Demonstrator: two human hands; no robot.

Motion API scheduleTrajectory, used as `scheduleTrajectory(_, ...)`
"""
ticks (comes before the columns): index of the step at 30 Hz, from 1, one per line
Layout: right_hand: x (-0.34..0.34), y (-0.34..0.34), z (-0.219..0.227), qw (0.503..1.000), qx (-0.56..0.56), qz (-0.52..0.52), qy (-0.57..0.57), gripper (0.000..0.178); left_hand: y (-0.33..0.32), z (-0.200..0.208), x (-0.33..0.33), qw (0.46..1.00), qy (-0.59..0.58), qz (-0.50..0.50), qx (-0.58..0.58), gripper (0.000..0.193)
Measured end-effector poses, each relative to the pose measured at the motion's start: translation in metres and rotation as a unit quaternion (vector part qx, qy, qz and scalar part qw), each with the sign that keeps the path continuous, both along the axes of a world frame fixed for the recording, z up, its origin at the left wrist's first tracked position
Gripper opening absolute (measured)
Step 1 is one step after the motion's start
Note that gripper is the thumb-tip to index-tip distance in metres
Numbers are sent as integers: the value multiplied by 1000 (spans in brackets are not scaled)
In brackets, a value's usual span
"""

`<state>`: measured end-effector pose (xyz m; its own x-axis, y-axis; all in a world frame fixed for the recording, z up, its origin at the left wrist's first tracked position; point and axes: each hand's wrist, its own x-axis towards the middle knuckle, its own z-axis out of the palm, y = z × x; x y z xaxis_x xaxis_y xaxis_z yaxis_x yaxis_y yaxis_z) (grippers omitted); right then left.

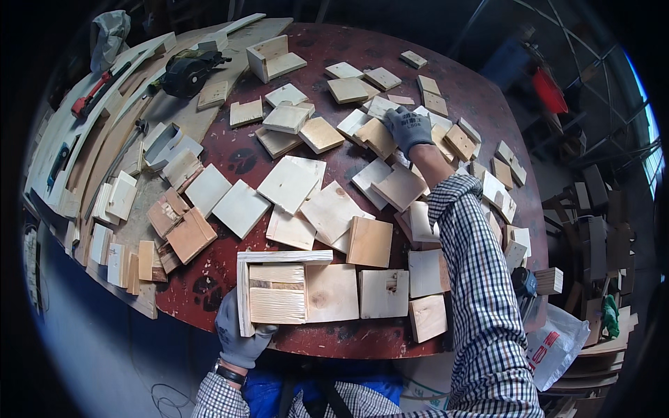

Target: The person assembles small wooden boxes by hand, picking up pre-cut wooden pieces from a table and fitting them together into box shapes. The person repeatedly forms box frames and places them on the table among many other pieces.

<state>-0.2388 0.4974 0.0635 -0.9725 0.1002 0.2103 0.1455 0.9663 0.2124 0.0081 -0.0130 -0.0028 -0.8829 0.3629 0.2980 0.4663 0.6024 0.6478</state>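
My left hand (240, 334), in a grey glove, is closed on the lower left corner of an L-shaped pair of wooden strips (245, 296) at the table's near edge. Inside that corner lie two rough wooden blocks (277, 305), with a square wooden board (332, 292) beside them. Stretched across the table, my right hand (411, 129) is gloved too, its fingers bent down among scattered pieces. A tan wooden block (376, 138) leans at its thumb side and appears gripped; the fingertips are partly hidden.
Many wooden blocks and boards cover the dark red table (230, 157). At the left are long planks (115, 115), a black power tool (190, 71) and a red-handled tool (97, 94). A white plastic bag (563, 345) hangs near the right edge, beside stacked wood (592, 369).
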Motion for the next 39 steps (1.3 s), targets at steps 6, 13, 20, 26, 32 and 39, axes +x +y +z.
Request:
scheduleTrajectory(6, 40, -1, 17, 993, 12, 111, -42, 25, 1, -2, -2, 999, 38, 2, -3, 92)
scheduleTrajectory(13, 139, -21, 42, 965, 3, 260, -30, 23, 6, 0, -5, 999, 18, -2, 27, 91)
scheduleTrajectory(20, 188, -29, 59, 914, 71, 399, -31, 26, 4, 3, -3, 999, 8, 17, 46, 88)
scheduleTrajectory(26, 158, -5, 74, 942, -59, 325, 63, 28, 10, 10, -3, 998, 14, 26, 50, 87)
scheduleTrajectory(32, 152, 93, 78, 978, -112, 7, 174, 32, 15, 12, 0, 996, 19, 37, 73, 89)
scheduleTrajectory(39, 225, 129, 83, 934, -74, -254, -239, 79, 9, 12, 2, 997, 16, 50, 59, 92)
